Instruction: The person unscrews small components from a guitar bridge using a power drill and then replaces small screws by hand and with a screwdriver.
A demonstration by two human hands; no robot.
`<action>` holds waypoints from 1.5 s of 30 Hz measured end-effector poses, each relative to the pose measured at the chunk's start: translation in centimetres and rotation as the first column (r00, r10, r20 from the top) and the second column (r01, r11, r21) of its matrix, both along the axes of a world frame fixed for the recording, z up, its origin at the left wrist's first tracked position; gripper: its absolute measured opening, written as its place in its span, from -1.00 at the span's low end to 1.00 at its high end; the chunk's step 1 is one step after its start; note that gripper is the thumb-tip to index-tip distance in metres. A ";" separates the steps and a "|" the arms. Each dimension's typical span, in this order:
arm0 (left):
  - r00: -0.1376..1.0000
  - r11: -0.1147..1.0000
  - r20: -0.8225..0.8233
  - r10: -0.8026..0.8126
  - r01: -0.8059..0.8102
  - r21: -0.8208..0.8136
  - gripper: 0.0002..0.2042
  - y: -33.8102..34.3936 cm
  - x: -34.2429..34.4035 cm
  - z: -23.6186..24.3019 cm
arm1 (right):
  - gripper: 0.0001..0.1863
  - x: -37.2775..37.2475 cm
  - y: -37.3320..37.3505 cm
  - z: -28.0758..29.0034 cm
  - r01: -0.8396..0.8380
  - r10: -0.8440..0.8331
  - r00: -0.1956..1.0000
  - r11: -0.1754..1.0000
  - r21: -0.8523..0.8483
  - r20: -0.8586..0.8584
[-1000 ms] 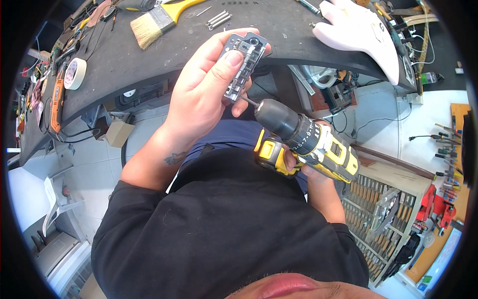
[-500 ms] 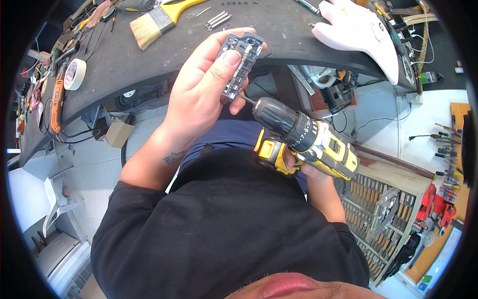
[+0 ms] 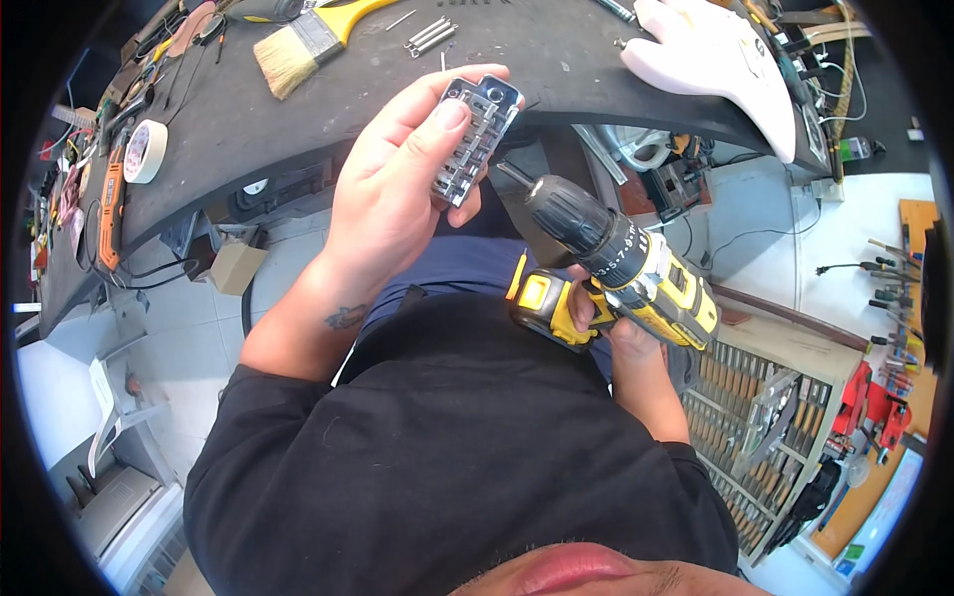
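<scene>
Metal part: A shiny, slotted metal part (image 3: 479,139) sits in the left hand (image 3: 397,169), between the thumb and the fingers, tilted with its holed end toward the table (image 3: 234,124) and well above the person's lap.
Left hand: Partly curled and gripping, the thumb lies across the near side of the part while the fingers support it from behind.
Drill: A yellow and black drill (image 3: 661,288) is to the right of the metal part, its bit (image 3: 515,176) angled up toward the part but apart from it, with a gap showing between them.
Right hand: Closed around the drill's handle, the right hand (image 3: 628,340) is partly hidden by the tool.
Table: Beyond the hands lie a wide brush (image 3: 298,55), small metal springs (image 3: 430,37) and a white, horned body (image 3: 706,65); at left, a roll of tape (image 3: 146,152) rests near an orange tool (image 3: 111,214).
Beside the person: A rack (image 3: 765,427) of wooden-handled tools stands at lower right.
</scene>
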State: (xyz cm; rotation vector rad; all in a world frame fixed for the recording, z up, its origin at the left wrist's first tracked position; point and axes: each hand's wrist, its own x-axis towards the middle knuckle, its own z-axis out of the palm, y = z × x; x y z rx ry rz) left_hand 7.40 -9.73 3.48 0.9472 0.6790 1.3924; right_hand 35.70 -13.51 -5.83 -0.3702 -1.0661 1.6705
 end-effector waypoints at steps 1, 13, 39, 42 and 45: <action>1.000 1.000 0.000 -0.002 0.002 0.000 -0.56 0.0 0.1 0.0 | -0.23 -0.1 0.0 0.0 0.007 -0.007 1.000 1.000 0.003 0.013; 0.994 0.997 0.100 -0.053 0.059 -0.058 -0.58 -0.3 0.7 -0.3 | -0.26 -0.5 -0.3 0.8 0.038 -0.037 0.999 0.999 -0.030 0.030; 0.999 0.998 0.044 -0.031 0.033 -0.049 -0.59 -0.2 0.7 -0.4 | -0.26 0.3 0.2 0.2 0.008 -0.008 1.000 1.000 0.013 0.027; 0.999 0.998 0.010 -0.032 0.033 -0.057 -0.59 -0.4 0.8 -0.2 | -0.24 0.3 -0.1 -0.2 0.025 -0.026 0.999 1.000 0.006 0.026; 0.999 0.998 0.003 -0.035 0.035 -0.053 -0.59 -0.4 0.8 -0.3 | -0.23 0.0 -0.1 -0.1 0.053 -0.054 0.998 0.998 0.013 0.016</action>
